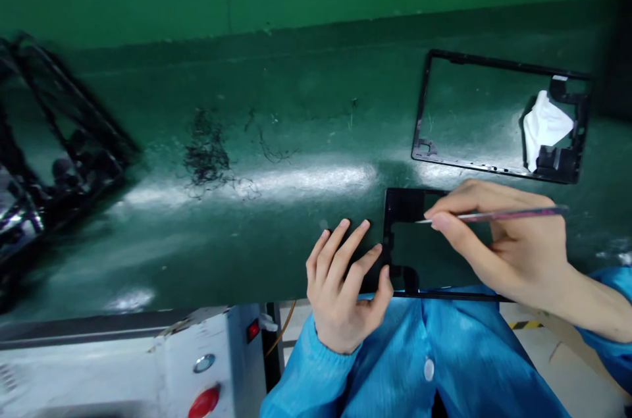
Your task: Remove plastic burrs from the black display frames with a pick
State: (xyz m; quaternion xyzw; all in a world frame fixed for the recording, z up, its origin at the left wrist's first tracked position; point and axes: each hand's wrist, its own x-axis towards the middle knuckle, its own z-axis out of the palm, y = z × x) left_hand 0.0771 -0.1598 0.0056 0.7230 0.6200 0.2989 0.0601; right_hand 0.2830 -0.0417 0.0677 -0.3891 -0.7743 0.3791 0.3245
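Note:
A black rectangular plastic frame [390, 234] lies at the table's near edge, in front of my body. My left hand [345, 286] rests at its left end, fingers spread, with the thumb and index fingertip at the frame's edge. My right hand [518, 240] is closed in a pen grip on a slim, pen-like tool [513, 214] with a reddish shaft and a bright thin tip. That tip points left, over the upper left part of the frame. The right forearm and hand cover much of the frame's right side.
Another black frame [419, 108] lies at the back right, with a crumpled white cloth or paper [546, 125] inside its outline. Thin black shavings [205, 151] are heaped left of centre. Several black frames [64, 122] are piled far left. A machine panel [212, 326] with a red button [203, 401] stands below the table edge.

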